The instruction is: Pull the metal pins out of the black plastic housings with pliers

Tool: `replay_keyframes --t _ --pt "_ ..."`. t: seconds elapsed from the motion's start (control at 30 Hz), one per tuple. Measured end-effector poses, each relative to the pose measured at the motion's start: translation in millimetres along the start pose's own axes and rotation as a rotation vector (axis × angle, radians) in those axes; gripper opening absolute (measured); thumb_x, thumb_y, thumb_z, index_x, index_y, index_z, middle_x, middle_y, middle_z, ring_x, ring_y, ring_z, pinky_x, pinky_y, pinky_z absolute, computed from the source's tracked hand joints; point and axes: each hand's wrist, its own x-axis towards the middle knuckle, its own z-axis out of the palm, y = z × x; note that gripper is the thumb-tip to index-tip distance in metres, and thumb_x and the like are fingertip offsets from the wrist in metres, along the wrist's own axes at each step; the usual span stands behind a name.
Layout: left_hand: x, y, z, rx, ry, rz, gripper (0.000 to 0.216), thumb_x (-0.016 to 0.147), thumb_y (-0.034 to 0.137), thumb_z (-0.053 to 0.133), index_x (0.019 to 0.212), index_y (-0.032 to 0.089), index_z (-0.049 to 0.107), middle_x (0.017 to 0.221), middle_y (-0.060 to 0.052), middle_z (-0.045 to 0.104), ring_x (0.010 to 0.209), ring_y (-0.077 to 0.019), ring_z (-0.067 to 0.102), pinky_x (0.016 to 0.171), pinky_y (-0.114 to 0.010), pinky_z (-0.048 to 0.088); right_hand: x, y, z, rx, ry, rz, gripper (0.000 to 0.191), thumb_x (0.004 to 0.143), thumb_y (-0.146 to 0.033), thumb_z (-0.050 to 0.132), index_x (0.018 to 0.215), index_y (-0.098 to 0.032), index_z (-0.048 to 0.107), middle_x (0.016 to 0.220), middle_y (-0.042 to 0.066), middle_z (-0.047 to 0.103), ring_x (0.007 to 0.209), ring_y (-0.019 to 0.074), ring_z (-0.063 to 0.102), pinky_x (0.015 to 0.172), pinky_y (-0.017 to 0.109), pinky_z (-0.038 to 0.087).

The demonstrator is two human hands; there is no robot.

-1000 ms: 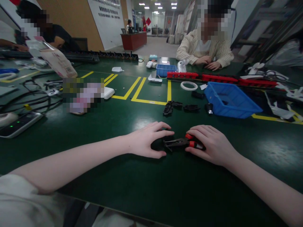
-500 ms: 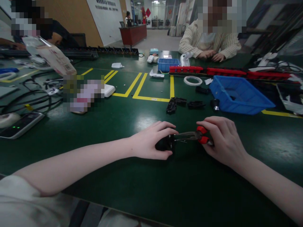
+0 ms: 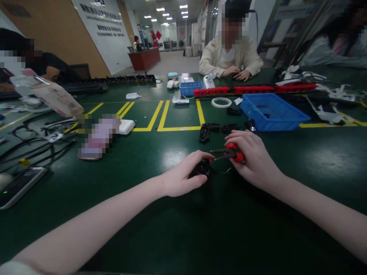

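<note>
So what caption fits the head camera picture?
Left hand holds a small black part on a green table; right hand points red-handled pliers toward it.

Black part (image 3: pixel 203 167) mostly under left hand (image 3: pixel 183 176); plier handles (image 3: pixel 238 157) largely inside right hand (image 3: pixel 254 160)

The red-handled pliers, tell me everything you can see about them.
The pliers are slim, with long dark metal jaws and red grips that look like plastic or rubber. The right hand wraps the grips, hiding most of them. The tool is held roughly level, just above the green table, and its nose points left, toward the black part under the left hand. The jaws look nearly closed. Whether the tip touches the part cannot be told.
</note>
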Motion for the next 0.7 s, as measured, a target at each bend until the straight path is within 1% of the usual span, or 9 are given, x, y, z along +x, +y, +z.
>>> replay_keyframes --t 0.07,0.13,0.2,0.23,0.33,0.43,0.5,0.6,0.7 --pt "1 0 1 0.01 0.035 -0.01 0.048 0.082 0.027 0.048 0.128 0.016 0.041 0.125 -0.011 0.052 0.113 -0.0245 0.05 0.098 -0.042 0.042 9 -8 2 0.025 -0.011 0.028 0.017 0.079 -0.016 0.05 0.095 -0.021 0.05 0.098 0.008 0.062 0.102 0.0262 0.058 0.096 0.049 0.041" --pt "1 0 2 0.051 0.103 -0.074 0.051 0.08 0.028 0.054 0.129 0.016 0.042 0.124 -0.011 0.052 0.111 -0.0245 0.051 0.096 -0.042 0.044 14 -13 4 0.027 -0.028 0.043 0.007 0.081 -0.023 0.052 0.088 -0.021 0.051 0.084 0.005 0.062 0.082 0.0208 0.06 0.08 0.039 0.049" --pt "1 2 3 0.085 0.127 -0.089 0.052 0.079 0.029 0.059 0.127 0.016 0.044 0.124 -0.01 0.051 0.111 -0.0238 0.051 0.096 -0.04 0.045 15 -13 6 0.025 -0.047 0.036 0.014 0.082 -0.033 0.056 0.085 -0.02 0.052 0.079 0.005 0.061 0.073 0.0182 0.058 0.064 0.032 0.049" --pt "1 3 4 0.098 0.126 -0.091 0.054 0.078 0.029 0.06 0.128 0.015 0.044 0.124 -0.01 0.05 0.112 -0.0235 0.051 0.096 -0.039 0.046 13 -11 7 0.019 -0.055 0.02 0.021 0.082 -0.039 0.057 0.085 -0.02 0.052 0.079 0.005 0.062 0.073 0.0183 0.058 0.061 0.03 0.048" --pt "1 5 4 0.12 0.106 -0.11 0.061 0.078 0.031 0.062 0.132 0.014 0.041 0.128 -0.011 0.047 0.114 -0.0236 0.049 0.098 -0.038 0.047 6 -3 6 -0.014 -0.073 -0.054 0.035 0.078 -0.053 0.059 0.084 -0.019 0.054 0.082 0.007 0.064 0.076 0.0199 0.058 0.064 0.032 0.047" --pt "0 5 4 0.146 0.1 -0.104 0.065 0.077 0.032 0.064 0.134 0.015 0.04 0.13 -0.011 0.046 0.116 -0.0246 0.049 0.099 -0.039 0.047 -1 5 2 -0.06 -0.077 -0.109 0.041 0.08 -0.058 0.054 0.084 -0.017 0.056 0.082 0.008 0.064 0.074 0.0205 0.058 0.065 0.033 0.045" --pt "0 4 4 0.166 0.098 -0.077 0.065 0.077 0.034 0.064 0.135 0.016 0.039 0.129 -0.01 0.046 0.116 -0.0244 0.049 0.099 -0.038 0.047 -2 8 0 -0.087 -0.079 -0.136 0.041 0.085 -0.056 0.047 0.084 -0.017 0.057 0.082 0.009 0.064 0.073 0.0205 0.058 0.064 0.033 0.044" --pt "-1 3 6 0.193 0.1 -0.041 0.064 0.078 0.034 0.063 0.135 0.017 0.04 0.128 -0.01 0.048 0.114 -0.0244 0.05 0.098 -0.038 0.048 -2 7 -1 -0.104 -0.083 -0.166 0.039 0.092 -0.047 0.034 0.082 -0.017 0.057 0.081 0.009 0.064 0.072 0.0193 0.057 0.063 0.032 0.043" --pt "-1 3 6 0.226 0.117 -0.005 0.064 0.076 0.033 0.063 0.134 0.016 0.041 0.126 -0.01 0.049 0.113 -0.0247 0.05 0.098 -0.038 0.047 -2 5 -1 -0.111 -0.084 -0.179 0.036 0.094 -0.039 0.032 0.082 -0.017 0.058 0.086 0.01 0.064 0.072 0.0184 0.057 0.062 0.031 0.042"
